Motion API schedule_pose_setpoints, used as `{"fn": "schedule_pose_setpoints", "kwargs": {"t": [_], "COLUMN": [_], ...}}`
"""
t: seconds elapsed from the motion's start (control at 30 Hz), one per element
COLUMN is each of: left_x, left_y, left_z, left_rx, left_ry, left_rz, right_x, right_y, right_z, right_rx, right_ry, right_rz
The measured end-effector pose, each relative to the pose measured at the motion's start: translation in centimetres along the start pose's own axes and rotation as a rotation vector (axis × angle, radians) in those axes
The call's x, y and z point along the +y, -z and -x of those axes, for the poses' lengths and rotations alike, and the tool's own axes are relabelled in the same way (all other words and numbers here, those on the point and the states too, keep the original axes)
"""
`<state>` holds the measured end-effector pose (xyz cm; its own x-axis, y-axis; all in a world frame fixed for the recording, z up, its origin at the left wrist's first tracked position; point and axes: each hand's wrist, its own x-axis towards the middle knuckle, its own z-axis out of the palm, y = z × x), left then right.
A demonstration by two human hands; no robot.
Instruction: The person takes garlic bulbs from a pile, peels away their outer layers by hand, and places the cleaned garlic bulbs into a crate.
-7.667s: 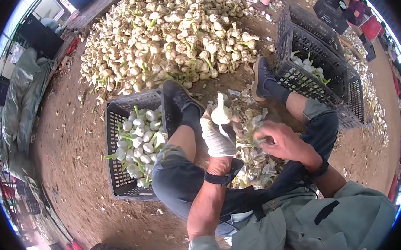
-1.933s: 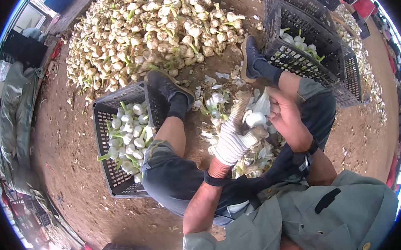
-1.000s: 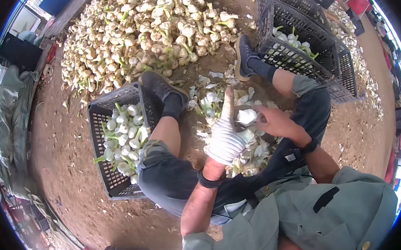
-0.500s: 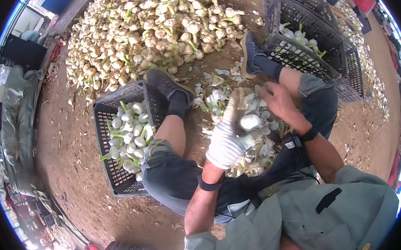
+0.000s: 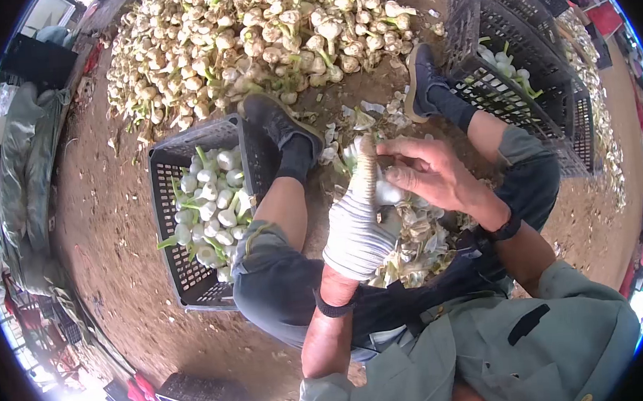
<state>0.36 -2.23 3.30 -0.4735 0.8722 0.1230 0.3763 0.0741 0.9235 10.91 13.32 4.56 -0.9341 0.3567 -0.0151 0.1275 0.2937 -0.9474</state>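
Garlic bulb [image 5: 390,193], white on the part showing, sits between both hands; clock directions below run from there, as seen in the view. Left hand [image 5: 358,228], in a striped glove, cradles it – index finger extended up along its 9 o'clock side, thumb seemingly tucked below. Right hand [image 5: 433,175], bare, comes in from 3 o'clock, fingers curled, thumb on or just beside the bulb; cannot tell whether it pinches anything, contact point partly hidden. Stem end of the bulb is also covered by fingers. Loose skins [image 5: 420,242] lie heaped at 5 to 6 o'clock, between the legs. Progress, judged from how things lie: bulb in hand looks mostly stripped, but its hidden side can't be checked. Done portion seems to be the white bulbs [image 5: 211,202], green stems on, piled in the black crate [image 5: 168,245] at 9 o'clock, beside the shoe [image 5: 284,127] – decent load, bare grid showing at its lower end. A few more similar bulbs [image 5: 504,62] lie inside the mesh crate [image 5: 507,108] between 1 and 2 o'clock. Remaining portion looks far larger: big heap of rough, brownish bulbs [image 5: 251,52] around 11 o'clock, dry skins apparently on. Overall, early stage by that ratio.
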Motion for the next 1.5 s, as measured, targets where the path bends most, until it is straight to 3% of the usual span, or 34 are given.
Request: {"fn": "schedule_pose_setpoints", "kwargs": {"t": [0.1, 0.17, 0.27, 0.33, 0.37, 0.47, 0.53, 0.57, 0.63, 0.67, 0.73, 0.77, 0.8, 0.83, 0.9, 0.93, 1.03, 1.1, 1.13, 1.23, 1.3, 1.37, 1.43, 1.5], "left_x": [0.6, -0.1, -0.2, -0.3, -0.4, -0.4, -0.1, 0.3, -0.2, 0.0, -1.8, -2.2, -1.6, -2.1, -1.7, -1.7, -1.4, -0.6, 0.0, -0.7, -0.9, -1.0, -1.1, -0.8], "left_y": [0.7, 0.1, -0.2, -0.2, -0.3, -0.7, -0.6, -0.5, -0.3, 1.2, 3.0, 4.0, 5.3, 6.7, 7.5, 7.6, 6.5, 5.3, 4.9, 3.7, 2.8, 2.0, 1.7, 1.5], "left_z": [0.0, 0.2, 0.2, 0.4, 0.5, 0.5, 0.4, 0.2, 0.0, -0.5, 0.0, 0.7, 0.1, 0.8, 0.9, 0.9, 0.0, -1.4, -2.0, -2.9, -2.8, -2.5, -2.5, -2.7], "left_rx": [-0.159, -0.125, -0.049, -0.131, -0.130, -0.167, -0.149, -0.073, 0.164, 0.268, 0.565, 0.790, 0.996, 0.946, 1.004, 1.018, 0.891, 0.678, 0.916, 0.835, 0.884, 0.867, 0.844, 0.779], "left_ry": [0.113, 0.030, -0.055, -0.015, -0.018, 0.048, 0.232, 0.242, 0.375, 0.403, 0.187, 0.264, 0.198, 0.105, 0.009, 0.010, 0.075, 0.125, 0.375, 0.385, 0.446, 0.462, 0.476, 0.529], "left_rz": [-0.054, -0.065, 0.051, 0.094, 0.094, 0.155, 0.413, 0.480, 0.812, 0.946, 1.443, 1.433, 1.653, 1.736, 1.781, 1.778, 1.757, 1.711, 1.645, 1.440, 1.446, 1.430, 1.451, 1.125], "right_x": [1.5, 1.4, -0.3, -1.1, -1.2, -0.7, 1.1, 2.0, 4.9, 7.4, 10.5, 11.8, 13.2, 15.1, 19.2, 20.4, 22.9, 23.3, 23.4, 28.0, 29.2, 29.3, 27.9, 26.2], "right_y": [-0.1, 0.5, 1.7, 1.7, 1.7, 1.3, 0.8, 0.7, 1.9, 2.6, 2.9, 2.7, 2.3, 1.9, 1.1, 0.7, 0.2, -0.6, -1.0, -2.3, -2.1, -2.0, -1.0, 0.4], "right_z": [-0.1, -0.1, -0.1, 0.0, 0.2, 0.7, 0.5, 0.4, -0.5, -0.7, -1.2, -1.4, -1.5, -1.8, -3.1, -4.5, -10.7, -15.8, -18.1, -24.4, -27.7, -28.1, -27.1, -24.6], "right_rx": [0.031, 0.027, -0.102, -0.100, -0.100, 0.039, 0.164, 0.288, 0.334, 0.204, -0.086, -0.086, -0.222, -0.362, -0.373, -0.267, -0.118, -0.038, -0.014, 0.037, -0.017, -0.076, 0.025, 0.093], "right_ry": [0.092, 0.101, 0.085, 0.277, 0.279, 0.334, 0.307, 0.276, 0.147, -0.009, -0.307, -0.308, -0.329, -0.347, -0.363, -0.268, -0.153, -0.047, -0.032, 0.149, 0.075, -0.007, 0.003, 0.121], "right_rz": [-0.037, -0.017, 0.127, 0.422, 0.424, 0.542, 0.469, 0.397, 0.408, 0.475, 0.613, 0.616, 0.709, 0.799, 0.733, 0.756, 0.811, 0.830, 0.856, 0.980, 1.030, 1.083, 0.784, 0.792]}}
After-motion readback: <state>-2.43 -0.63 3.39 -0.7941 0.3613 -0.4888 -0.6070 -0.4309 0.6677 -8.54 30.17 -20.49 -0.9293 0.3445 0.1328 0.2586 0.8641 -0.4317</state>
